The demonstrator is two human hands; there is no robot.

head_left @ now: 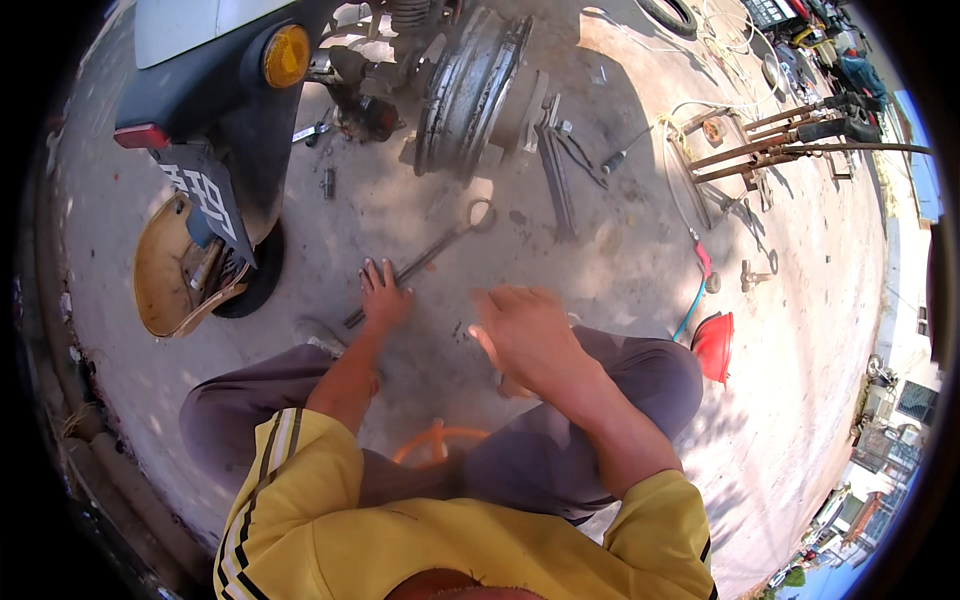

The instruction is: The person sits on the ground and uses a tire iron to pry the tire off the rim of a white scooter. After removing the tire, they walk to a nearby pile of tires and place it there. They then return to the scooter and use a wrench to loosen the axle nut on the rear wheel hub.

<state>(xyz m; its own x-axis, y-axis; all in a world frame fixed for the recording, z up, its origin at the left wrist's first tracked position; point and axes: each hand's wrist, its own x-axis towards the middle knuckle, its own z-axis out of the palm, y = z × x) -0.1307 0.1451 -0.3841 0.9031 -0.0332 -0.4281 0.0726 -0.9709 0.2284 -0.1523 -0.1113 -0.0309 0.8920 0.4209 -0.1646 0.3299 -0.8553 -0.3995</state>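
Observation:
My left hand [383, 295] reaches down with its fingers spread, right beside the shaft of a long ring-ended wrench [435, 252] on the ground. Whether it touches the shaft I cannot tell. My right hand [528, 325] is raised between my knees, its fingers smeared by motion, with nothing visible in it. Ahead stands a bare metal wheel rim [470, 95], joined to a vehicle's axle parts. To its right lie a flat metal bar [557, 180], a plier-like tool [583, 160] and a dark-handled tool [613, 161]. A small cylindrical socket [328, 183] lies left of the rim.
A dark fender [210, 105] with an amber reflector [286, 57] overhangs the left, above a tan tub [150, 265] of tools. At right are a rusty steel frame [745, 155], an air hose with a pink fitting [702, 258], and a red container [713, 347]. An orange ring [435, 437] shows beneath me.

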